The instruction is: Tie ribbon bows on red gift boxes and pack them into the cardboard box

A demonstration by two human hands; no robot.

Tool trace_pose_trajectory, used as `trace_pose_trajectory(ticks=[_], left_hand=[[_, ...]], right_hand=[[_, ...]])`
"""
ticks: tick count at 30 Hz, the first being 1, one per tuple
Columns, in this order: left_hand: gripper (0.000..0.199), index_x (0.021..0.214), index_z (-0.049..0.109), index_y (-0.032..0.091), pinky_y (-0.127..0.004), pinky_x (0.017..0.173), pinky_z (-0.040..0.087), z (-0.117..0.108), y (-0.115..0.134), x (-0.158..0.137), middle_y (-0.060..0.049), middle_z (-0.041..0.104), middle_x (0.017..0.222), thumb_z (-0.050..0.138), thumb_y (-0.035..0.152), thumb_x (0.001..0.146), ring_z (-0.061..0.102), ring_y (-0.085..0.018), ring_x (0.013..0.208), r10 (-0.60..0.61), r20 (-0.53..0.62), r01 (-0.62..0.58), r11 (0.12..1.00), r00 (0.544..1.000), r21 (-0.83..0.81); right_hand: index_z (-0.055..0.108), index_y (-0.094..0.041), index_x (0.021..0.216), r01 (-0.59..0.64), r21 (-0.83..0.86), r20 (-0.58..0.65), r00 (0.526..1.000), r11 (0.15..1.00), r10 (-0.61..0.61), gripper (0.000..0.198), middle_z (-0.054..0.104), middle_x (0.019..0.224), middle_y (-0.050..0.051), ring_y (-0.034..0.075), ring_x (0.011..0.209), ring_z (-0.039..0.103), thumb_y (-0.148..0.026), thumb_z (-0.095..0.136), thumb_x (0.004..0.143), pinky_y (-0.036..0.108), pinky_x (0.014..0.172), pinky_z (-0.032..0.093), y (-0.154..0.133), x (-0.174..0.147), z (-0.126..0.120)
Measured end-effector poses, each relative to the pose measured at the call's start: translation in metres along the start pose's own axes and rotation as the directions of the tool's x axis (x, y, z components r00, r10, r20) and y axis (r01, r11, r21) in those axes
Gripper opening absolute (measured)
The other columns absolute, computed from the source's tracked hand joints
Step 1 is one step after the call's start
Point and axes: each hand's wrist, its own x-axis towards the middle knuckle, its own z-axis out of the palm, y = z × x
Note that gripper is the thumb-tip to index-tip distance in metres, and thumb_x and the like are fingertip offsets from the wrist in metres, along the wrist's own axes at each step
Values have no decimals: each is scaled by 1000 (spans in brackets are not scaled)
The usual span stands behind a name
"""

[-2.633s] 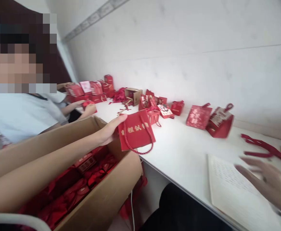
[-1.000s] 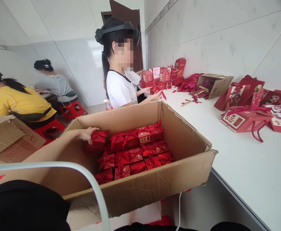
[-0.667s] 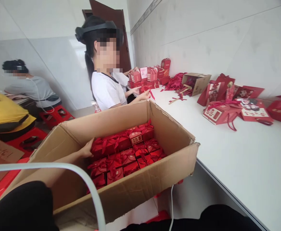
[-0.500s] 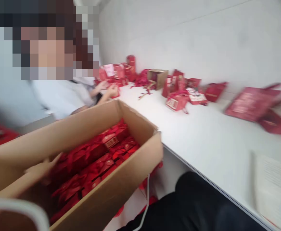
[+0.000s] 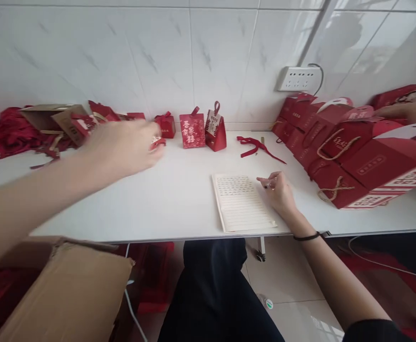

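Observation:
My left hand [image 5: 126, 147] reaches over the left part of the table, smeared by motion, its fingers appearing curled. A red-and-white box corner [image 5: 157, 141] shows at its fingertips; whether it is held or lies behind cannot be told. Beside the right edge of an open lined notebook [image 5: 241, 202], my right hand [image 5: 279, 192] is closed with fingers pinched around something small, partly clear with a dark tip. Handwriting fills the upper part of the page. Small red gift boxes stand by the wall, among them a flat one [image 5: 193, 130] and a triangular one [image 5: 216, 130].
Stacked red carry boxes [image 5: 361, 161] with rope handles stand at the right, with part of another hand [image 5: 411, 116] behind them. A red ribbon [image 5: 254, 146] lies near the wall. An open cardboard box [image 5: 72, 285] stands below the table edge. Red ribbon piles [image 5: 12, 130] lie far left.
The view has swung right, from the cardboard box to the notebook and wall. A hand that was inside the box is out of it. My right hand has come into view.

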Motion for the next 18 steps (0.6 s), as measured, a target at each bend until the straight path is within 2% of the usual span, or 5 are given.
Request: trace_pose_trajectory(ticks=[2, 5, 9, 14, 18], left_hand=[[27, 98, 60, 15, -41, 80, 43, 28, 44, 40, -10, 62, 101, 46, 31, 82, 57, -29, 95, 44, 55, -50, 993, 998, 104], [26, 96, 61, 14, -35, 78, 44, 98, 93, 74, -8, 64, 98, 43, 29, 84, 58, -23, 91, 95, 83, -97, 995, 992, 23], [27, 96, 61, 15, -37, 90, 39, 173, 109, 72, -7, 62, 102, 46, 34, 84, 51, -23, 102, 132, 25, -121, 957, 991, -264], [42, 117, 53, 21, -44, 97, 32, 189, 89, 55, -7, 52, 118, 53, 40, 79, 42, -25, 113, 272, 158, -187, 893, 949, -410], [42, 119, 52, 23, -43, 100, 28, 181, 82, 51, -5, 47, 128, 45, 20, 78, 35, -25, 122, 383, 189, -277, 863, 904, -423]], right_hand=[[36, -22, 80, 24, 13, 23, 999, 1000, -25, 40, 66, 87, 12, 28, 80, 61, -61, 39, 87, 38, 70, 45, -2, -3, -1], [44, -21, 91, 24, 143, 16, 1000, 989, -27, 45, 64, 94, 11, 26, 79, 61, -64, 31, 90, 38, 70, 46, -2, -6, -3], [55, -19, 98, -72, 324, 106, 994, 943, 40, 43, 62, 93, 8, 23, 81, 59, -57, 37, 91, 32, 66, 47, -8, -6, -3], [44, -19, 73, -204, 392, 128, 978, 897, 166, 26, 48, 64, -3, 13, 56, 45, -36, 64, 74, 23, 50, 35, -26, -4, 2], [48, -18, 75, -272, 451, 232, 955, 850, 183, 19, 47, 62, -3, 10, 51, 40, -33, 61, 75, 22, 48, 32, -38, 6, 11]])
